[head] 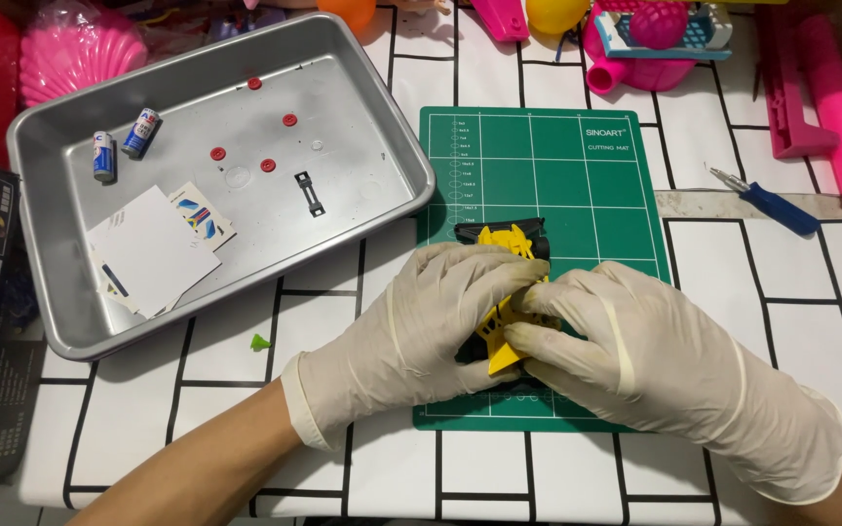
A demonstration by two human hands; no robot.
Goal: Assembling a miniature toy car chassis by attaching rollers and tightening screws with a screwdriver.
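Both gloved hands, left hand (421,326) and right hand (655,360), grip a yellow-and-black toy (507,244) at frame centre, its long axis running top to bottom. Upper left, a metal tray (363,58) holds two batteries (124,141), red discs (267,166) and cards (153,248).

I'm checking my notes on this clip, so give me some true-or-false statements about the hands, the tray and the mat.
1. Both gloved hands, left hand and right hand, grip the yellow and black toy. True.
2. The toy lies inside the metal tray. False: it is over the green cutting mat.
3. Two batteries lie in the tray. True.
4. The blue screwdriver rests in the tray. False: it lies on the tablecloth, right of the mat.
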